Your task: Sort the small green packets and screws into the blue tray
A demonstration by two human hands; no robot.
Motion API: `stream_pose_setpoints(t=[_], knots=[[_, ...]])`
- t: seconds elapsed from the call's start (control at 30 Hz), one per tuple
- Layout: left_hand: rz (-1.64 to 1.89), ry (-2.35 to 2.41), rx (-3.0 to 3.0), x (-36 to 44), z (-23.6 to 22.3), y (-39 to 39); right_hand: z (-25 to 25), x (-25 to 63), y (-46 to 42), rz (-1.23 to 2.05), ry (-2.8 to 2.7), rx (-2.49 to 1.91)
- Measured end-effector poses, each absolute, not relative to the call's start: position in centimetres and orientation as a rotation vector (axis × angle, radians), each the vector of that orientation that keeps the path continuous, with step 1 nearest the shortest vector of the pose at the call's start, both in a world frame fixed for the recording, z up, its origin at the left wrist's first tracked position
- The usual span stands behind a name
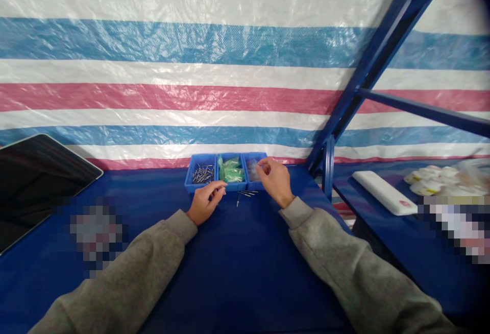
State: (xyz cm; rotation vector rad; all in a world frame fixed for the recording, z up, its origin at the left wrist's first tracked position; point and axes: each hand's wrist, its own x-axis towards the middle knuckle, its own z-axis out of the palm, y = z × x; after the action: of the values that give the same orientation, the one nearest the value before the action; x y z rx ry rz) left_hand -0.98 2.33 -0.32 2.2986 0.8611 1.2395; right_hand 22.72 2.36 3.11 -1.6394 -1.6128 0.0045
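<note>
Three blue bins stand side by side at the back of the blue table. The left bin [189,183] holds many small dark metal pieces like pins or screws; the middle bin [231,186] holds green plastic bags. In the right bin [255,155] lie clear plastic bags, partly hidden by my right hand [276,180]. That hand hovers over the bin's right side, thumb and forefinger pinched together; whatever they hold is too small to see. My left hand [205,202] is before the left bin, fingers loosely stretched rightward. Several slim metal pieces [248,192] lie between my hands.
A dark-screened panel with a white edge [46,181] is at the left, near a blurred patch [97,232]. Blue metal framing [344,101] rises at the right. A second table bears a white box [385,192] and several white rolls [429,181]. Striped sheeting [172,73] hangs behind.
</note>
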Motion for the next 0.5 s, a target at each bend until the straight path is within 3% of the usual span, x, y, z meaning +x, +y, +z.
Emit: stream_pose_setpoints(t=[0.23, 0.5], knots=[[1.241, 0.863, 2.360, -0.9, -0.3, 2.3, 3.6, 20.1, 0.1, 0.217, -2.398, -1.384], [1.225, 0.891, 2.387, -1.0, -0.4, 2.4, 1.3, 18.9, -0.4, 0.117, -2.655, -1.551]])
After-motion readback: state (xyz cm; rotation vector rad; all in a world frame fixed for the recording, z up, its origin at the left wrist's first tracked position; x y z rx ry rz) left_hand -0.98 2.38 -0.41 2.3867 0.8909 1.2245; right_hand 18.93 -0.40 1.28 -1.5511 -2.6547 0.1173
